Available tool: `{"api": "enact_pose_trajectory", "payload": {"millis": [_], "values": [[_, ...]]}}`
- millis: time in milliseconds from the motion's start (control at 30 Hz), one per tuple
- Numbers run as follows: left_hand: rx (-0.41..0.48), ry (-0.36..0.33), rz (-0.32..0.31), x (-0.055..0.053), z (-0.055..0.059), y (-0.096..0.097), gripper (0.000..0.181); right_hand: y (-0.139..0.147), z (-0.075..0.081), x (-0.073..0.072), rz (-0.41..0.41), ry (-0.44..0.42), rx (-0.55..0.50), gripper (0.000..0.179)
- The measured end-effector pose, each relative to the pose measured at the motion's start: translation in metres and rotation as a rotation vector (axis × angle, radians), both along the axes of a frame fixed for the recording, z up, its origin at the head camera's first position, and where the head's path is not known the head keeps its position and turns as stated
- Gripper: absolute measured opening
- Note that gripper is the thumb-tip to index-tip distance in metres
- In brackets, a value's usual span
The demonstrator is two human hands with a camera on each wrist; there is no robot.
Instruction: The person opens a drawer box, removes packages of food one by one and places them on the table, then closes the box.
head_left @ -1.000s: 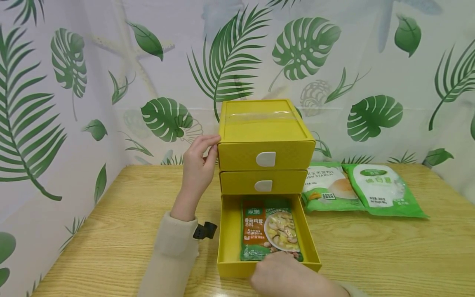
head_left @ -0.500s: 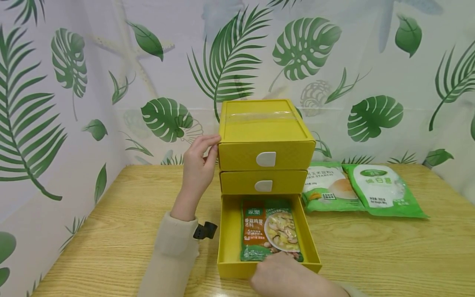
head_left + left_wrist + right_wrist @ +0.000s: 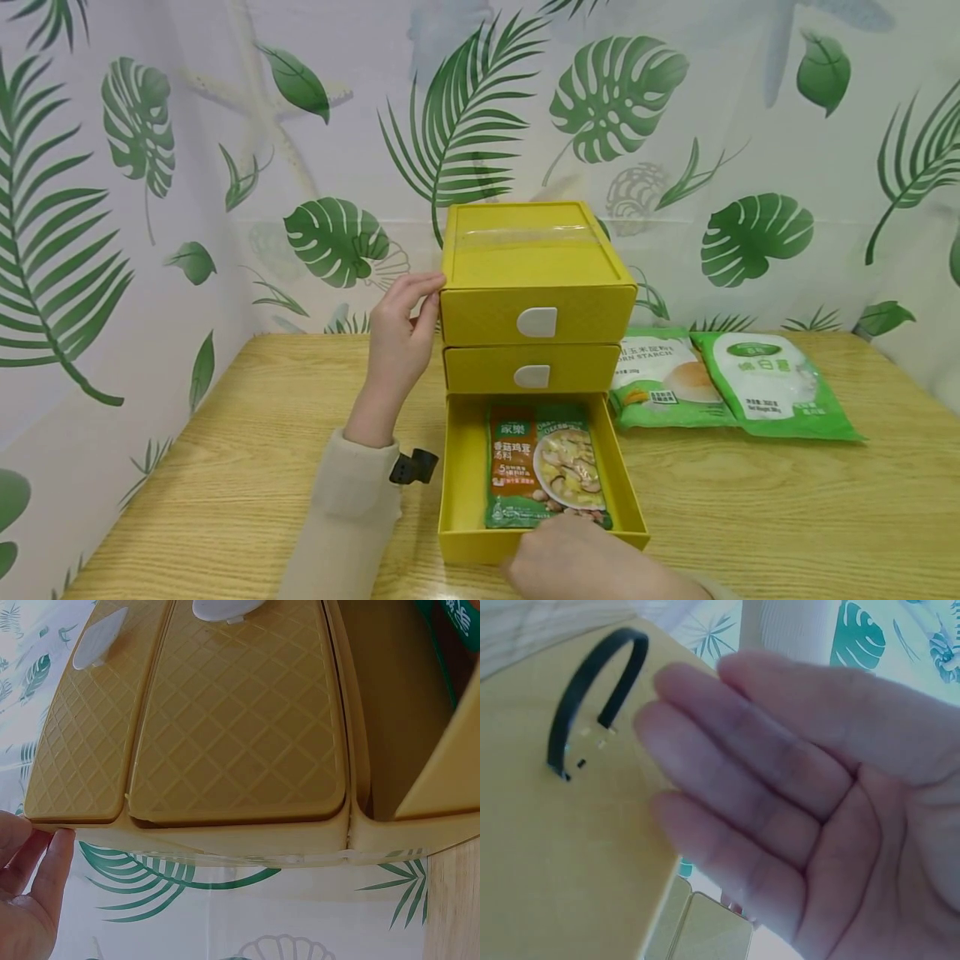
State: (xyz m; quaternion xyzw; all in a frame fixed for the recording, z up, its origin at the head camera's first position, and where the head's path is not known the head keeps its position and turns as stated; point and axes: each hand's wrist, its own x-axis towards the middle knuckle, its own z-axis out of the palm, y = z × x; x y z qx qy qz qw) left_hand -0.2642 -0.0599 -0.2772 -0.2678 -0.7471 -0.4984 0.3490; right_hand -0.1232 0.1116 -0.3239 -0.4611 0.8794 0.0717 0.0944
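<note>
A yellow drawer unit (image 3: 536, 250) stands upright, its bottom drawer (image 3: 465, 546) pulled out and two upper drawers closed. In that drawer lies a soup-mix packet (image 3: 551, 467), flat, with a bowl picture. My left hand (image 3: 405, 329) touches the unit's upper left edge with its fingertips, as the left wrist view also shows. At the drawer's front is my right hand (image 3: 585, 558), covering part of it. In the right wrist view its fingers are extended, slightly bent, beside the yellow surface. A dark curved strap (image 3: 574, 697) stands out from that surface.
A corn starch bag (image 3: 667, 379) and another green-and-white bag (image 3: 776, 383) lie right of the unit on the wooden table (image 3: 750, 517). A leaf-patterned cloth (image 3: 322, 125) hangs behind. A black band (image 3: 414, 467) sits at my left cuff.
</note>
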Motion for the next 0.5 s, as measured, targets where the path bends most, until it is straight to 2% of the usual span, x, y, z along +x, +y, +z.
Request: {"api": "enact_pose_trajectory", "payload": {"millis": [133, 333, 500], "values": [[0.0, -0.001, 0.001, 0.0, 0.0, 0.0, 0.02, 0.001, 0.006, 0.0, 0.042, -0.01, -0.038, 0.026], [0.001, 0.002, 0.0, 0.0, 0.0, 0.0, 0.02, 0.002, 0.015, 0.0, 0.016, -0.091, -0.127, 0.015], [-0.002, 0.009, 0.006, -0.001, 0.0, 0.001, 0.02, 0.009, 0.023, -0.001, 0.019, -0.055, -0.258, 0.015]]}}
